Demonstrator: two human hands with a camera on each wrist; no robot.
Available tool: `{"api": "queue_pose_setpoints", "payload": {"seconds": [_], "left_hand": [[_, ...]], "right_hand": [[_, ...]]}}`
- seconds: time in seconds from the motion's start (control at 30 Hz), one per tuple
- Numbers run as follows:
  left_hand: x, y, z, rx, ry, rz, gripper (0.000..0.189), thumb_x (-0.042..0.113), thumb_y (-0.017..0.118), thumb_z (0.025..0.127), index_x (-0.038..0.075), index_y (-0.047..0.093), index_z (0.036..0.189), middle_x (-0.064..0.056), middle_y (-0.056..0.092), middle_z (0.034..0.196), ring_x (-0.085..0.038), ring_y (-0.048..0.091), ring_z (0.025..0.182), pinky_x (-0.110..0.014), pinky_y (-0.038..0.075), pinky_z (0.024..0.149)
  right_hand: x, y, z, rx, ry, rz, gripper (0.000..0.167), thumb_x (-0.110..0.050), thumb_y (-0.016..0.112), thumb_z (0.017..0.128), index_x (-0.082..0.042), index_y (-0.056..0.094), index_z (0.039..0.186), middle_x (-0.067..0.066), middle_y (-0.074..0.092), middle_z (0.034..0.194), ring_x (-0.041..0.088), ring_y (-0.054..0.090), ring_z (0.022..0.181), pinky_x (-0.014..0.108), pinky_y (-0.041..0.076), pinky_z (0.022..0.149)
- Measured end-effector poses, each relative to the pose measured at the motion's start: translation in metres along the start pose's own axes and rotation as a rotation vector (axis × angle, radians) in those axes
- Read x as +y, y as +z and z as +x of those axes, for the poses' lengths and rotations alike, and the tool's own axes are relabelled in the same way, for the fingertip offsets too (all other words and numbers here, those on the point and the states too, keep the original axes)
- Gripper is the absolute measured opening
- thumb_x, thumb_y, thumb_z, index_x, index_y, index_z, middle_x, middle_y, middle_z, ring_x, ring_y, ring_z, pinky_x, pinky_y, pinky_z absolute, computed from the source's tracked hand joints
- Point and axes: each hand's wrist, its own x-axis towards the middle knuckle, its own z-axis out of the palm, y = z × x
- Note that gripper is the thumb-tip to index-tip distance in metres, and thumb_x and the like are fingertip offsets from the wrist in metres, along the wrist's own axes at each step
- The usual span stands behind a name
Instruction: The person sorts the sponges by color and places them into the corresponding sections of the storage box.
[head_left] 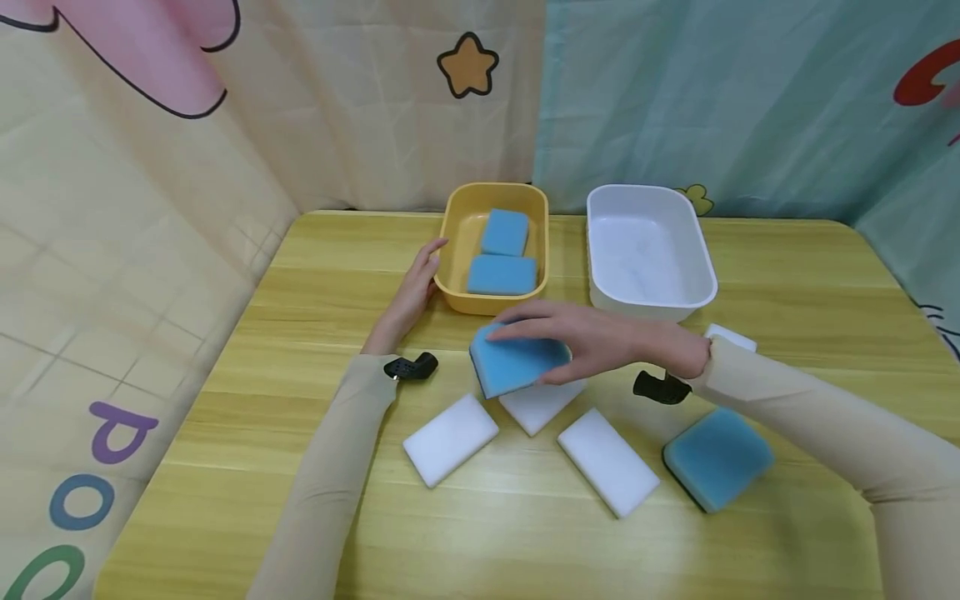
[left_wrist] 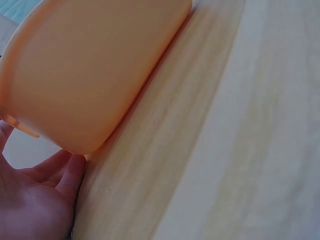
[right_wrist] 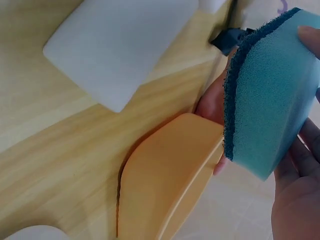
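My right hand point(head_left: 600, 337) grips a blue sponge point(head_left: 517, 362) between thumb and fingers, just in front of the yellow basin point(head_left: 491, 305). In the right wrist view, a dark scouring layer point(right_wrist: 235, 95) shows along one face of the held sponge. Fingers of my left hand point(head_left: 408, 300) lie against the basin's left side, reaching up to its rim. The left wrist view shows those fingertips point(left_wrist: 75, 162) touching the basin's corner, close to the table. Inside the basin are two blue sponges, one behind point(head_left: 505, 233) and one in front point(head_left: 501, 275).
A white basin point(head_left: 652, 304) stands to the right of the yellow one. White sponges lie at the left point(head_left: 450, 440), under the held sponge point(head_left: 540, 410), and at center right point(head_left: 609, 462). A white block point(head_left: 731, 337) and a blue sponge point(head_left: 717, 458) are near the right forearm.
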Motion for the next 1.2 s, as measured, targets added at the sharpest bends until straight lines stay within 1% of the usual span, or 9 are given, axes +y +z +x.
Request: {"api": "queue_pose_setpoints", "payload": {"seconds": [0.1, 0.23, 0.37, 0.43, 0.53, 0.7, 0.87, 1.07, 1.2], "left_hand": [[0.000, 0.000, 0.000, -0.003, 0.002, -0.010, 0.045, 0.027, 0.024, 0.104, 0.016, 0.023, 0.148, -0.004, 0.012, 0.157, -0.027, 0.026, 0.141, -0.046, 0.023, 0.116], [0.002, 0.001, -0.001, -0.012, 0.004, -0.030, 0.045, 0.024, 0.023, 0.104, 0.014, 0.022, 0.148, -0.006, 0.011, 0.158, -0.029, 0.025, 0.142, -0.047, 0.022, 0.116], [0.002, 0.001, 0.000, -0.006, -0.001, -0.023, 0.044, 0.024, 0.023, 0.104, 0.014, 0.023, 0.147, -0.005, 0.012, 0.158, -0.028, 0.025, 0.142, -0.046, 0.023, 0.116], [-0.001, 0.001, 0.001, 0.002, 0.003, -0.019, 0.044, 0.025, 0.024, 0.104, 0.015, 0.024, 0.147, -0.004, 0.013, 0.158, -0.026, 0.026, 0.141, -0.045, 0.024, 0.116], [-0.001, 0.001, 0.001, 0.002, 0.005, -0.016, 0.044, 0.025, 0.024, 0.104, 0.015, 0.024, 0.147, -0.003, 0.013, 0.158, -0.026, 0.026, 0.141, -0.045, 0.024, 0.116], [0.000, 0.002, 0.002, -0.001, 0.011, -0.009, 0.044, 0.026, 0.025, 0.104, 0.015, 0.024, 0.147, -0.004, 0.013, 0.158, -0.025, 0.026, 0.141, -0.045, 0.024, 0.116], [0.001, 0.001, 0.003, 0.004, 0.017, -0.011, 0.044, 0.026, 0.025, 0.104, 0.015, 0.024, 0.147, -0.006, 0.014, 0.157, -0.027, 0.029, 0.139, -0.045, 0.024, 0.116], [0.002, 0.000, 0.002, 0.002, 0.006, -0.016, 0.045, 0.027, 0.025, 0.104, 0.015, 0.024, 0.147, -0.006, 0.015, 0.157, -0.028, 0.031, 0.138, -0.045, 0.025, 0.115], [0.001, 0.000, 0.002, -0.005, 0.003, -0.023, 0.045, 0.027, 0.024, 0.104, 0.015, 0.022, 0.148, -0.007, 0.014, 0.157, -0.029, 0.030, 0.139, -0.046, 0.025, 0.115]], "right_hand": [[0.004, -0.003, 0.002, 0.017, 0.004, -0.009, 0.065, -0.023, 0.074, 0.080, -0.010, 0.045, 0.138, 0.011, 0.045, 0.140, 0.024, 0.043, 0.128, 0.042, 0.043, 0.102], [0.009, -0.008, 0.004, 0.033, 0.036, -0.008, 0.065, -0.021, 0.074, 0.080, -0.011, 0.045, 0.138, 0.010, 0.045, 0.141, 0.025, 0.042, 0.130, 0.042, 0.041, 0.103], [0.015, -0.012, 0.006, 0.050, 0.068, -0.006, 0.065, -0.021, 0.073, 0.081, -0.013, 0.045, 0.139, 0.009, 0.045, 0.141, 0.024, 0.042, 0.130, 0.042, 0.041, 0.103], [0.018, -0.014, 0.006, 0.059, 0.080, -0.002, 0.066, -0.021, 0.073, 0.081, -0.012, 0.045, 0.139, 0.009, 0.045, 0.140, 0.024, 0.042, 0.129, 0.042, 0.041, 0.104], [0.023, -0.016, 0.007, 0.074, 0.091, -0.003, 0.066, -0.021, 0.074, 0.080, -0.010, 0.045, 0.138, 0.011, 0.045, 0.140, 0.025, 0.042, 0.129, 0.043, 0.041, 0.104], [0.033, -0.023, 0.010, 0.089, 0.120, -0.036, 0.065, -0.022, 0.074, 0.080, -0.010, 0.046, 0.138, 0.013, 0.044, 0.140, 0.028, 0.041, 0.129, 0.045, 0.041, 0.103], [0.043, -0.032, 0.015, 0.114, 0.158, -0.041, 0.065, -0.022, 0.074, 0.080, -0.011, 0.046, 0.137, 0.013, 0.045, 0.139, 0.030, 0.041, 0.129, 0.047, 0.041, 0.103], [0.054, -0.038, 0.020, 0.152, 0.175, -0.087, 0.065, -0.021, 0.075, 0.079, -0.009, 0.047, 0.136, 0.015, 0.046, 0.138, 0.032, 0.043, 0.128, 0.048, 0.041, 0.103], [0.060, -0.041, 0.022, 0.171, 0.166, -0.119, 0.064, -0.020, 0.075, 0.079, -0.008, 0.049, 0.135, 0.016, 0.047, 0.137, 0.032, 0.044, 0.127, 0.047, 0.041, 0.103]]}}
